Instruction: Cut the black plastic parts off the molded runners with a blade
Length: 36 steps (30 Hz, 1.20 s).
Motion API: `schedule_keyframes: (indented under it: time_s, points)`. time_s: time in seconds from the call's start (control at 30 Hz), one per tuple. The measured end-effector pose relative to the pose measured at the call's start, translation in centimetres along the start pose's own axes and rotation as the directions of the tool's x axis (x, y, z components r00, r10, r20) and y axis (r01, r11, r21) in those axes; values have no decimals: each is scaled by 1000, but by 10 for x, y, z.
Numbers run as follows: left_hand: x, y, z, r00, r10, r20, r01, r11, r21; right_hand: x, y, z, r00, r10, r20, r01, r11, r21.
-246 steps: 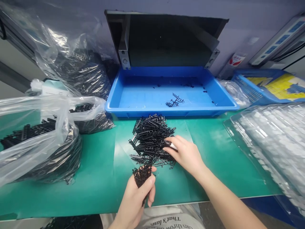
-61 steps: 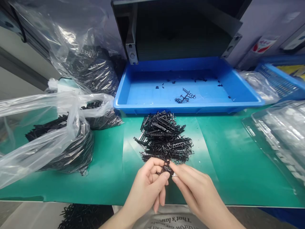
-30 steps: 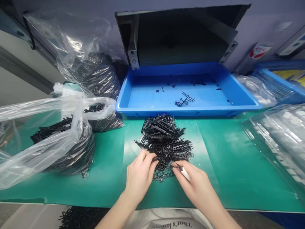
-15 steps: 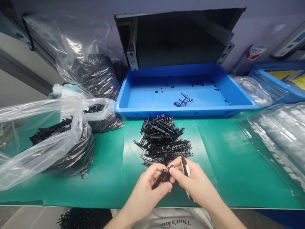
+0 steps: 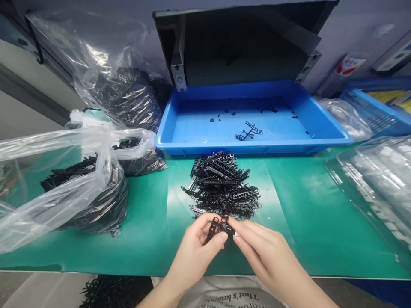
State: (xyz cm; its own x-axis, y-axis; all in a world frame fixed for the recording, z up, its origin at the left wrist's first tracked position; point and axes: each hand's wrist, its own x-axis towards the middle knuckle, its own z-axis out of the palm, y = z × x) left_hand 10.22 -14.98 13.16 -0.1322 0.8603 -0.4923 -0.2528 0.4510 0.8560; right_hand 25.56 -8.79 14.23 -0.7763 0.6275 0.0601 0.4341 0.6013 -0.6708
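Note:
Near the front of the green table, my left hand [image 5: 196, 250] is closed around a small black plastic part [image 5: 211, 230] with ring-like ends, held between thumb and fingers. My right hand [image 5: 271, 250] meets it from the right, its fingertips pinched together at the part. A slim black-and-white tool [image 5: 236, 234] is in my right hand, mostly hidden by the fingers; its kind is unclear. Just beyond both hands lies a heap of black plastic parts [image 5: 221, 184], strips with rows of rings, on a clear sheet.
A blue tray [image 5: 257, 149] behind the heap holds a black sprue [image 5: 248, 131] and small black scraps. Clear bags [image 5: 105, 179] of black parts stand at the left. Clear plastic trays [image 5: 379, 179] are at the right, a blue basket [image 5: 369, 102] behind them.
My right hand has turned over, back of the hand up, and its fingers now point at the part. The tool, earlier lying across that hand, is now mostly hidden.

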Motion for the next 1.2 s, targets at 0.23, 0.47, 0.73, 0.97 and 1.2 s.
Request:
schedule_keyframes:
  time_s: [0.23,0.47,0.73,0.97,1.2]
  points:
    - [-1,3,1,1000,19,-4,-18,999,35,0,0,3,999,-16,-28,15,1000,-20]
    - [0,3,4,996,80,-36,-77,994,82,-2,0,8,999,16,-33,-17,999,-31]
    - [1,-7,5,994,71,-86,-63,994,90,-3,-4,20,991,5,-135,-18,996,-93]
    - [-3,-4,4,976,62,-208,-46,995,83,-12,10,33,982,34,-187,-54,993,-104]
    - [-9,-2,-22,935,154,-319,-146,988,47,-6,22,16,965,93,-245,-127,984,-124]
